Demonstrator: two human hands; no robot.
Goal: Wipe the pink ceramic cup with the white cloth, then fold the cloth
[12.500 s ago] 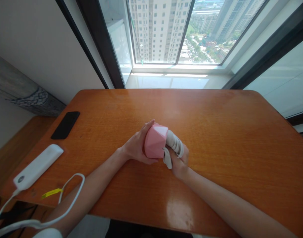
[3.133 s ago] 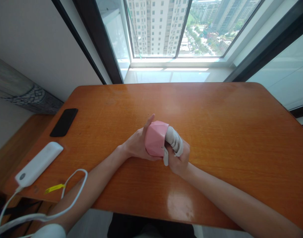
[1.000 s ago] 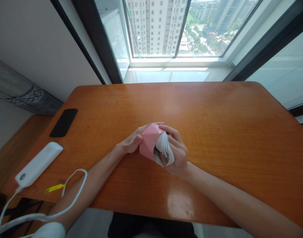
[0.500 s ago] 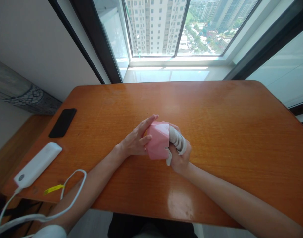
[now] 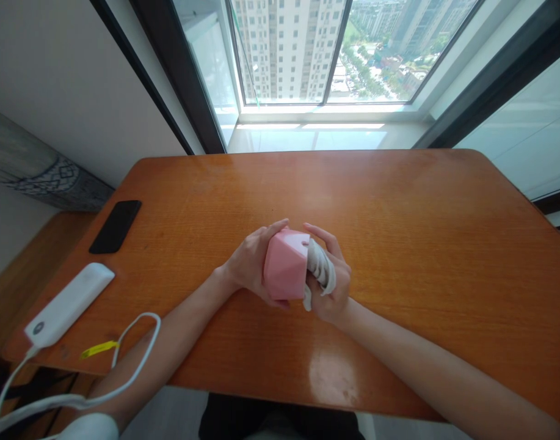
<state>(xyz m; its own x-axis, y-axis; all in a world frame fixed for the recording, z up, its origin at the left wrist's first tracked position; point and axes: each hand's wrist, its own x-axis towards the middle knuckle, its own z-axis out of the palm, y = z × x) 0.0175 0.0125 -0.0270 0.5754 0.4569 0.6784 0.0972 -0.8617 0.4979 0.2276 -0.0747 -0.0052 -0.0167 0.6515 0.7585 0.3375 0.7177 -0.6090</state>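
Between hands (image 5: 247,269) (image 5: 330,299) — pink box (image 5: 285,266) (white cloth (image 5: 320,267))

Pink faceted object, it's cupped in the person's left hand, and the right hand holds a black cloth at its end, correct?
No, the head view shows a white cloth, not black, in the right hand at the end of the pink faceted object, cupped in the left hand.

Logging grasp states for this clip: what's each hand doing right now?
Left hand: closed, holding the pink faceted case.
Right hand: closed, holding the crumpled white cloth.
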